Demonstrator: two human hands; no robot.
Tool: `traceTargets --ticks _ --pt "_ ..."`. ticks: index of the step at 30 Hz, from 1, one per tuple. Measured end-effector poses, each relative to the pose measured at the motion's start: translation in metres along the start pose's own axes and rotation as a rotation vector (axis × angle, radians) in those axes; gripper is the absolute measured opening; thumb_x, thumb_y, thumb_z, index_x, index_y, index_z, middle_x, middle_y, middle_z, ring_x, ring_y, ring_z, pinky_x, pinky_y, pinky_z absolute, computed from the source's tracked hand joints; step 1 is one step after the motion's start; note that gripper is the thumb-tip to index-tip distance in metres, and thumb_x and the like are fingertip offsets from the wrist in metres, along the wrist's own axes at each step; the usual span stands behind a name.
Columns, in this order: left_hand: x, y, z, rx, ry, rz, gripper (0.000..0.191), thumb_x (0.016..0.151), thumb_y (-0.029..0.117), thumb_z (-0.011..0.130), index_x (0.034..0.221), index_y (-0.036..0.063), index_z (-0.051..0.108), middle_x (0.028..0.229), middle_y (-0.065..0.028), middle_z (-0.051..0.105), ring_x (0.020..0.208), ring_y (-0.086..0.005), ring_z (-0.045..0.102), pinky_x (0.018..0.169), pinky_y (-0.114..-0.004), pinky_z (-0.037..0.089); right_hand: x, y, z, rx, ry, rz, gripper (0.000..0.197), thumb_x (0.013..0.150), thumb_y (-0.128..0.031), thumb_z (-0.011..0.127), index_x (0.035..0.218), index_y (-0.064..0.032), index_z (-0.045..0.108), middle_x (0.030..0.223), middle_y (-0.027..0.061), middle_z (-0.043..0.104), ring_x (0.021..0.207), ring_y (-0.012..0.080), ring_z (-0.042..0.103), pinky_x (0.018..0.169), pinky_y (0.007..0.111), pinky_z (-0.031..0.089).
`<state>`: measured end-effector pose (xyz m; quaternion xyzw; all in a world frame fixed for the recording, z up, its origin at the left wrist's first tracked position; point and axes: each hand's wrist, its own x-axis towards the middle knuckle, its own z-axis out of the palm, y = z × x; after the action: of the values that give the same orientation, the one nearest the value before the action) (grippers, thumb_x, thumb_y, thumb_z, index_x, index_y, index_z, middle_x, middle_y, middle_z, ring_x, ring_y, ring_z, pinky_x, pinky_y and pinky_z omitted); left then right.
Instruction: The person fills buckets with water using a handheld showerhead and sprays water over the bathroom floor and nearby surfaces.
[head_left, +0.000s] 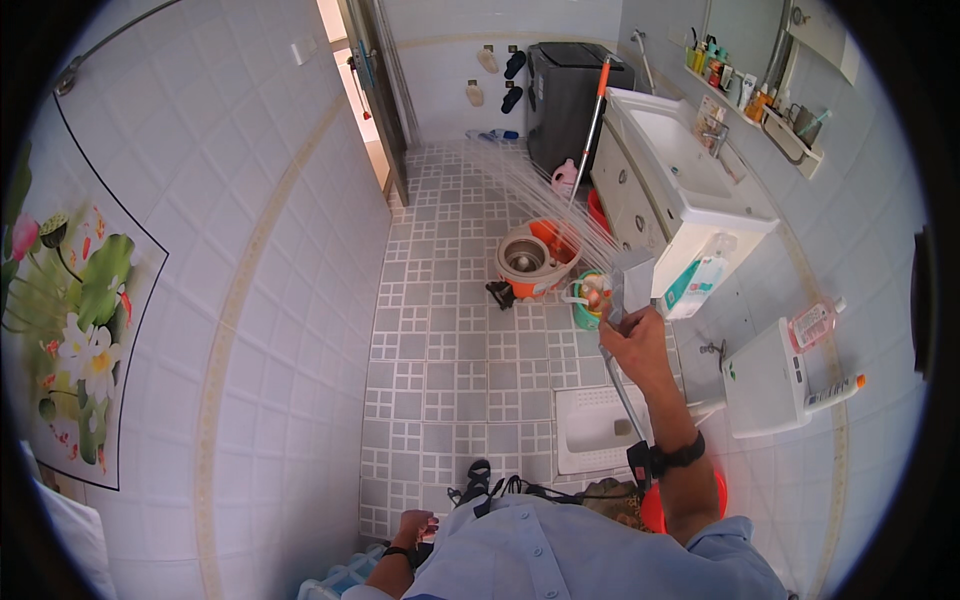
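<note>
My right hand (636, 339) is raised in front of me at the right, closed around a square handheld shower head (631, 281). Jets of water spray from it towards the upper left, over the floor near the doorway. The shower hose (626, 397) runs from the hand down past the wrist. Low at the left, beside my shirt, hangs my left hand (420, 523), its fingers partly curled; whether it holds anything is unclear. Beyond the shower head stand an orange spin-mop bucket (534, 287) and a small green bucket (586, 319).
A squat toilet (568, 450) is set in the tiled floor (457, 349). Along the right stand a washbasin cabinet (626, 176), a washing machine (559, 97) and a leaning mop (596, 112). A cistern (761, 382) hangs on the right wall. The door (375, 90) stands ajar.
</note>
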<state>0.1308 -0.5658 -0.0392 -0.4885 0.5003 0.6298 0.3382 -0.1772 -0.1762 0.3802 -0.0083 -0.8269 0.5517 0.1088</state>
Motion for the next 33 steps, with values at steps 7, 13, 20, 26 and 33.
traceTargets --ticks 7,13,20,26,33 --pt "-0.007 0.008 0.006 0.039 -0.009 0.026 0.009 0.084 0.006 0.053 0.076 0.0050 0.058 0.070 -0.0094 0.064 0.054 -0.0197 0.062 0.045 -0.030 0.050 0.001 0.011 0.001 0.020 0.004 -0.060 0.028 0.070 -0.011 0.072 0.071 0.0056 0.049 0.060 0.0063 0.050 0.057 0.0096 0.044 0.052 0.025 0.038" --pt "0.002 0.004 0.004 0.037 0.033 0.029 0.006 0.081 0.006 0.056 0.084 0.0021 0.060 0.073 -0.0108 0.065 0.055 -0.0210 0.063 0.046 -0.030 0.052 0.003 0.002 0.004 0.007 -0.025 -0.009 0.030 0.070 -0.011 0.073 0.069 0.0044 0.047 0.059 0.0052 0.049 0.056 0.0094 0.044 0.052 0.025 0.037" --pt "0.011 0.000 0.002 -0.018 0.016 0.010 0.009 0.081 0.007 0.059 0.088 0.0016 0.060 0.074 -0.0111 0.065 0.056 -0.0211 0.063 0.047 -0.030 0.052 0.007 0.005 0.005 -0.036 -0.043 0.001 0.028 0.071 -0.012 0.073 0.071 0.0035 0.049 0.061 0.0044 0.051 0.058 0.0097 0.047 0.052 0.027 0.039" --pt "0.009 0.000 0.002 -0.003 0.000 0.030 0.007 0.082 0.008 0.058 0.085 0.0019 0.060 0.072 -0.0109 0.065 0.054 -0.0209 0.063 0.046 -0.030 0.052 0.012 0.014 0.003 0.023 -0.073 0.001 0.028 0.071 -0.012 0.073 0.073 0.0044 0.050 0.061 0.0053 0.053 0.056 0.0106 0.048 0.053 0.027 0.041" --pt "0.006 0.000 0.000 -0.048 -0.041 0.018 0.006 0.082 0.006 0.057 0.084 0.0017 0.060 0.073 -0.0117 0.065 0.054 -0.0213 0.063 0.044 -0.030 0.051 0.010 0.012 0.004 0.016 -0.037 -0.050 0.028 0.071 -0.012 0.073 0.071 0.0045 0.050 0.059 0.0042 0.051 0.054 0.0087 0.046 0.051 0.025 0.039"
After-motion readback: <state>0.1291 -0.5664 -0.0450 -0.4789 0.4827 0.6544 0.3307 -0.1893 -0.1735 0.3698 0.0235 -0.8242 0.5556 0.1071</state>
